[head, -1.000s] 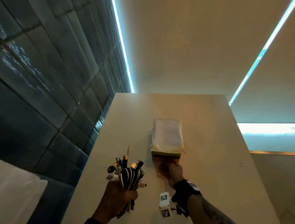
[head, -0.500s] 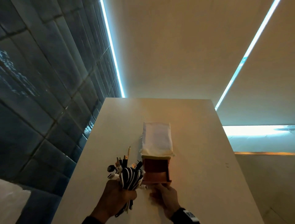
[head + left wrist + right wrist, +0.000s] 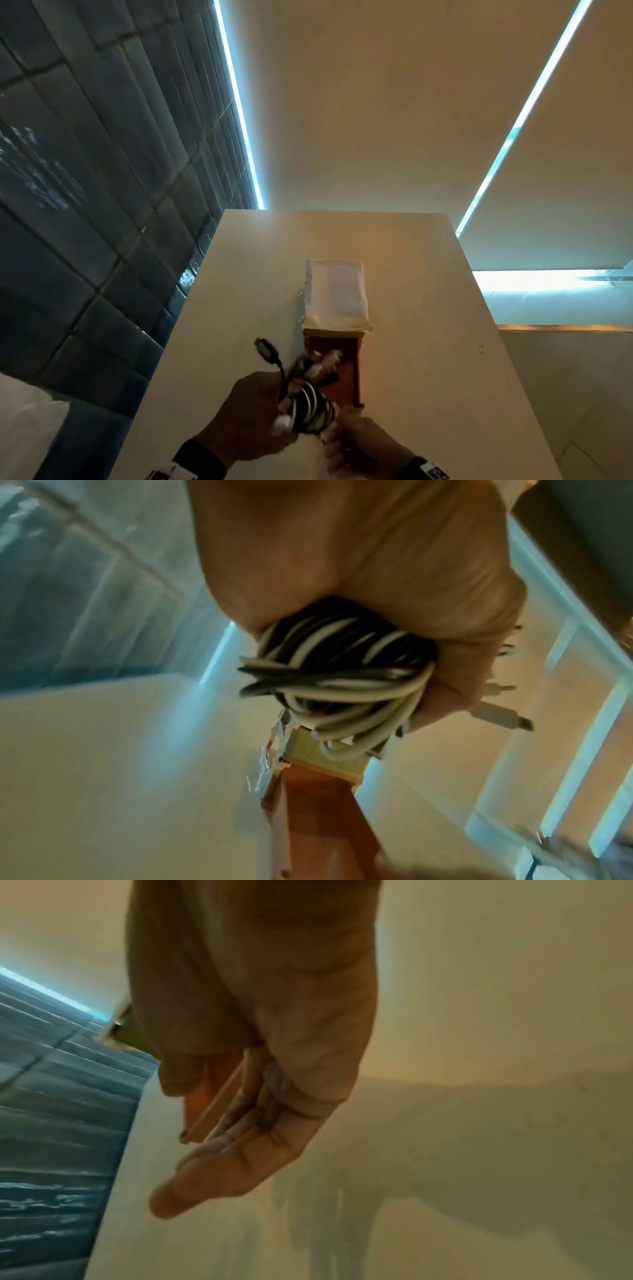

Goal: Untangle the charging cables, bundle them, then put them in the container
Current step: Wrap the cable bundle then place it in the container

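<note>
A bundle of black and white charging cables (image 3: 308, 407) (image 3: 339, 674) sits in the fist of my left hand (image 3: 267, 418) (image 3: 359, 561). Its plugs point up and away over the pulled-out reddish-brown drawer (image 3: 347, 380) (image 3: 308, 804) (image 3: 212, 1096) of a small box with a white cover (image 3: 334, 294). One black plug (image 3: 265, 347) sticks out to the left. My right hand (image 3: 346, 438) (image 3: 240, 1123) is at the drawer's near end, fingers (image 3: 205, 1180) straight; the drawer's corner shows between thumb and fingers.
The box stands mid-way on a white table (image 3: 428, 342) whose left edge runs along a dark tiled wall (image 3: 85, 205). A white object (image 3: 27, 428) lies low at the left. Bright light strips cross the surface above.
The right hand pulled the drawer out toward me. The left hand has swung the cable bundle rightward, from beside the drawer to over it.
</note>
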`<state>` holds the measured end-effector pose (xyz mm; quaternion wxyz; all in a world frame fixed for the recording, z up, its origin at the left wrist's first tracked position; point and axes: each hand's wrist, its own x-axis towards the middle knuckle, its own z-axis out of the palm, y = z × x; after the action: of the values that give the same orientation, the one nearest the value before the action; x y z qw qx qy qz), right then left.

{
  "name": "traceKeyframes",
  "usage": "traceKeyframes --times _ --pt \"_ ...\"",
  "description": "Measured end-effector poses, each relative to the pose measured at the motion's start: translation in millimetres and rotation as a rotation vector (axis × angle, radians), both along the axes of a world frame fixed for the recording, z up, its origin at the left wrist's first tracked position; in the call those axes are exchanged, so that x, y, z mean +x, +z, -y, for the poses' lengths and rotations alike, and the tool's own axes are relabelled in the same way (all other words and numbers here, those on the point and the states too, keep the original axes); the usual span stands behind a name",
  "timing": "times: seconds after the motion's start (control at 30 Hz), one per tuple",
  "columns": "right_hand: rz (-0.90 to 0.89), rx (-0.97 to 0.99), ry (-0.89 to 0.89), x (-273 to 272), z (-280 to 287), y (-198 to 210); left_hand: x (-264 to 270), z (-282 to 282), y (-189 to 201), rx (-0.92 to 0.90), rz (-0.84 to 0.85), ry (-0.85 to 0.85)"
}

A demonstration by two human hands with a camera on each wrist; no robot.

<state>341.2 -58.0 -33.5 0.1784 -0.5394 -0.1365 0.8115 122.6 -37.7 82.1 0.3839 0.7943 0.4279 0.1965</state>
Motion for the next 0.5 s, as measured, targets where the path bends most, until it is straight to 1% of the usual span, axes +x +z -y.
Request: traceKeyframes --times 0.03,0.07,0.13,0.2,0.23,0.27,0.33,0.47,0.5 --pt "-0.072 0.022 -0.002 1 -5 13 0 -2 4 0.1 -0.198 -0.089" --pt "-0.142 0.05 0.002 1 -10 26 4 -5 12 0.182 -0.353 -0.206" --pt "-0.259 0.096 0.021 -2 -21 52 14 -11 19 0.347 -0.547 -0.452" --pt "-0.315 0.153 0.053 -8 -24 69 25 -12 24 0.413 -0.713 -0.65" --pt "-0.311 0.204 0.074 -10 -23 72 27 -15 25 0.448 -0.733 -0.678" --pt "-0.304 0.238 0.111 -13 -21 78 27 -20 22 0.495 -0.716 -0.682" --pt "-0.284 0.301 0.199 -16 -19 84 27 -29 19 0.513 -0.684 -0.699" --pt "-0.32 0.362 0.319 -14 -18 82 36 -37 17 0.609 -0.735 -0.744" --pt "-0.322 0.353 0.315 -13 -18 75 38 -38 15 0.612 -0.741 -0.741"
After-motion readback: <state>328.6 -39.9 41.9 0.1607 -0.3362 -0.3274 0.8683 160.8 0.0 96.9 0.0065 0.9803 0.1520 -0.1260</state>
